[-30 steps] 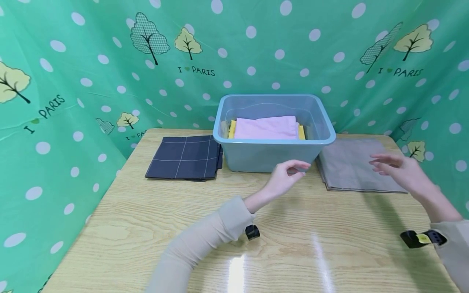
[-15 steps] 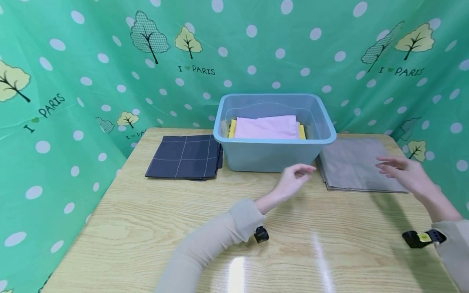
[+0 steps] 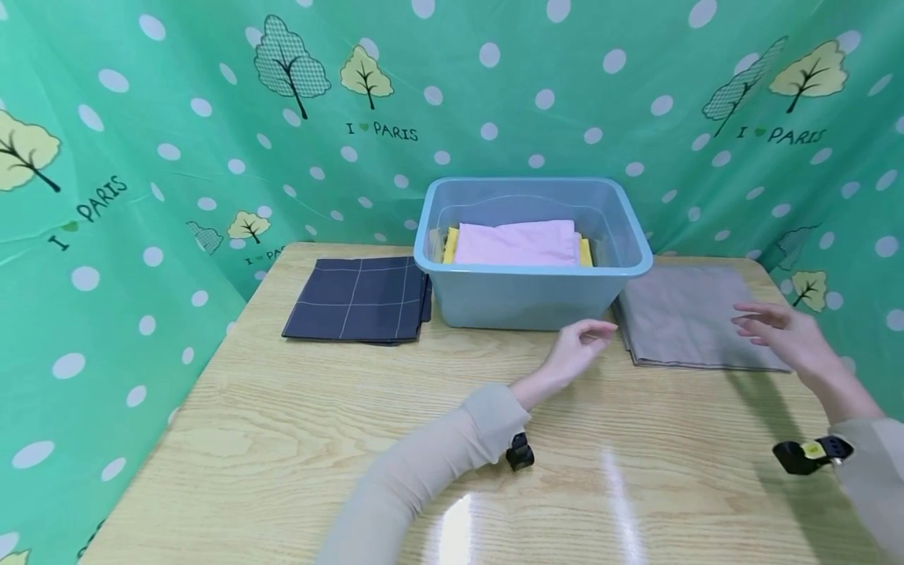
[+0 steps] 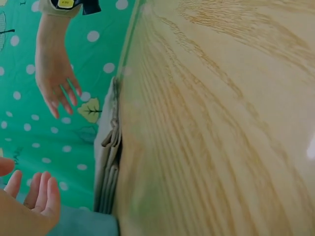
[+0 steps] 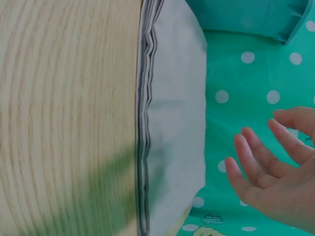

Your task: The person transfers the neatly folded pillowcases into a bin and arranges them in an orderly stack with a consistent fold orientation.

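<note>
My left hand (image 3: pixel 574 351) hovers before the front right corner of the blue bin (image 3: pixel 508 302), its fingers loosely bent and nothing in them. Over the right part of a folded grey cloth (image 3: pixel 685 318) hangs my right hand (image 3: pixel 782 333), also holding nothing. In the right wrist view its fingers (image 5: pixel 256 162) spread apart, above the level of the stacked cloth layers (image 5: pixel 146 113). The left wrist view has both hands raised above the table near the grey cloth (image 4: pixel 107 157). Inside the bin, a folded pink cloth (image 3: pixel 519 243) covers most of a yellow cloth (image 3: pixel 450 246).
A folded navy cloth (image 3: pixel 356 302) with white grid lines lies to the left of the bin. The wooden table (image 3: pixel 282 439) runs back to a green dotted curtain (image 3: pixel 494 102). A black wrist device (image 3: pixel 519 453) sits below the left cuff.
My left hand has drifted right along the bin's front toward the grey cloth. The right hand has shifted slightly right over that cloth. The cloths and bin stay in place.
</note>
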`<state>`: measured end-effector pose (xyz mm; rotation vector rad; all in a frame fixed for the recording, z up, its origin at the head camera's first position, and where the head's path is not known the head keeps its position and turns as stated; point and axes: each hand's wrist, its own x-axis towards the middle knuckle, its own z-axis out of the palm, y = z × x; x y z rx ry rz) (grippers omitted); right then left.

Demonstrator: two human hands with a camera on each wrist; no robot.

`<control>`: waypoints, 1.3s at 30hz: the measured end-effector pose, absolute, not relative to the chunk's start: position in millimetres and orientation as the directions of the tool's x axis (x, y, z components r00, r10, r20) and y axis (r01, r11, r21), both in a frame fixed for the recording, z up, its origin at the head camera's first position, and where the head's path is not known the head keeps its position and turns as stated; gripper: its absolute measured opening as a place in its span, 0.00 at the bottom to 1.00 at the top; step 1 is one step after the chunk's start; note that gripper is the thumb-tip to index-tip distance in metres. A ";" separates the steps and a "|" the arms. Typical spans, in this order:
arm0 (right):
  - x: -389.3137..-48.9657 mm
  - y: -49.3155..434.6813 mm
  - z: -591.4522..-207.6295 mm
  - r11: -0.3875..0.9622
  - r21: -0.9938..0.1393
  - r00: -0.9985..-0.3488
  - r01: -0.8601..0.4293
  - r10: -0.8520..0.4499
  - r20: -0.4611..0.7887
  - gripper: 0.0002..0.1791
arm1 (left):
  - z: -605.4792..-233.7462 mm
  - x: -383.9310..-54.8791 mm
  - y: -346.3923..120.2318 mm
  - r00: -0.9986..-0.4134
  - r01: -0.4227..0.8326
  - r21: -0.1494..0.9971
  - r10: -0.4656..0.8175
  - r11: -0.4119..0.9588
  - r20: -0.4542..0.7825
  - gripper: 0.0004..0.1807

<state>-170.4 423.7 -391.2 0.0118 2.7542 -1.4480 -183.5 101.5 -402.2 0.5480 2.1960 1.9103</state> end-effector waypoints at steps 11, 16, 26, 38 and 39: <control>-180.5 424.5 -400.4 0.701 -0.709 -0.997 0.081 0.065 -0.049 0.28 | -417.0 -188.8 123.5 -0.925 0.114 0.985 0.374 0.126 0.059 0.13; -200.2 458.1 -439.6 0.721 -0.672 -0.983 0.168 0.171 -0.063 0.33 | -422.9 -192.8 130.1 -0.920 0.094 0.988 0.390 0.126 0.038 0.15; -202.6 457.2 -433.7 0.710 -0.674 -0.975 0.204 0.205 -0.079 0.35 | -427.8 -200.9 137.0 -0.921 0.051 0.987 0.389 0.153 -0.013 0.16; -188.6 432.5 -406.3 0.647 -0.723 -0.965 0.243 0.239 -0.110 0.35 | -429.0 -212.9 151.5 -0.925 0.060 0.960 0.377 0.273 -0.049 0.18; -189.6 434.4 -407.4 0.647 -0.722 -0.963 0.243 0.249 -0.102 0.35 | -428.9 -213.6 153.3 -0.927 0.060 0.959 0.372 0.279 -0.051 0.18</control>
